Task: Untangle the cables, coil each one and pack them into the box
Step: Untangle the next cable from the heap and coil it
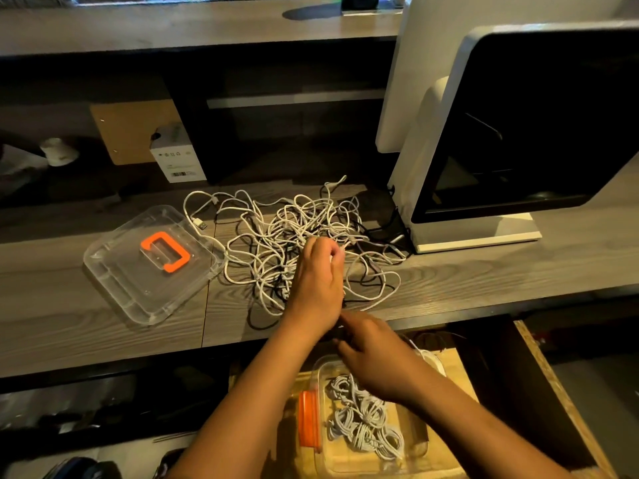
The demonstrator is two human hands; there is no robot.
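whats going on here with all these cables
A person is sorting a tangle of white and black cables on the desk. The left hand pinches a white strand; the right hand is at the desk edge, grip unclear. Several coiled cables already lie in the clear box below; its lid sits on the desk.

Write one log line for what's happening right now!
stage: untangling | left hand: pinches strand of cable tangle | right hand: at table edge, grip unclear | box: holds coiled cables | lid: off, on table
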